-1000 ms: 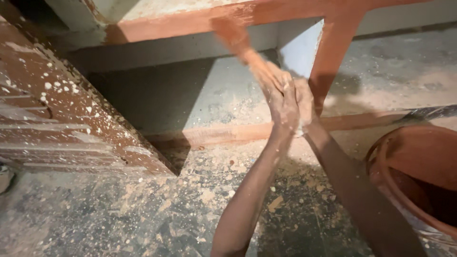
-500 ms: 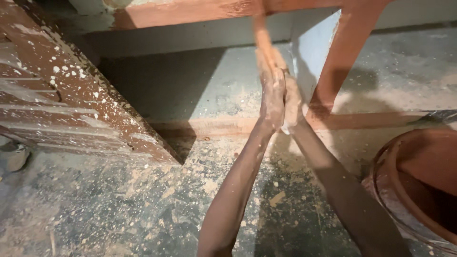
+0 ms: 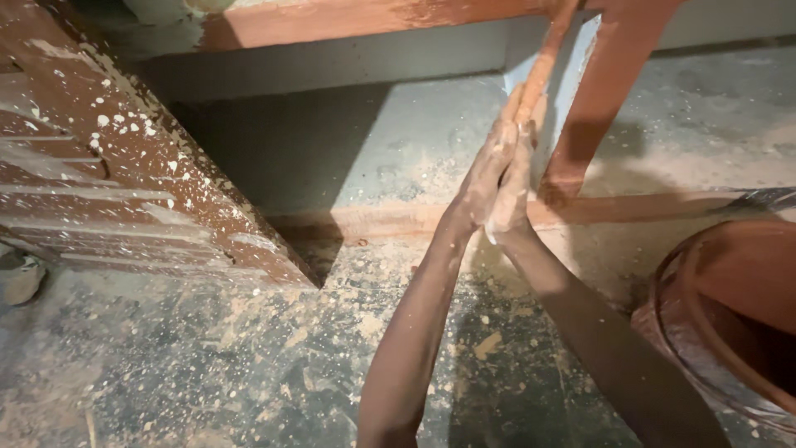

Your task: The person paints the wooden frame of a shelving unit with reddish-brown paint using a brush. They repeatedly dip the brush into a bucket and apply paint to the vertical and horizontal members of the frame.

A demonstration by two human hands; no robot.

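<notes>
The 2 hands are pressed palm to palm, the left hand point(image 3: 483, 178) and the right hand point(image 3: 516, 184) flattened against each other with a thin reddish-brown stick point(image 3: 543, 62) clamped between them. The stick rises from the fingertips up and to the right, towards the red-brown wooden frame point(image 3: 365, 17) overhead, and its upper end is cut off by the picture's top edge. Both hands are coated in pale dust or dried paint. Just behind them a red-brown upright post point(image 3: 593, 108) stands on a low wooden rail point(image 3: 398, 220). To the left, a slanted brown panel point(image 3: 108, 191) speckled with white splashes is seen. The concrete floor point(image 3: 249, 357) is littered with pale flakes and dust. At the lower right a round bucket point(image 3: 705, 332) is partly in view; its inside is coated red-brown, but how full it is cannot be told. With a flat-palmed hold like this, the stick could probably slip or tilt, and drips might be flung onto the forearms or floor.
</notes>
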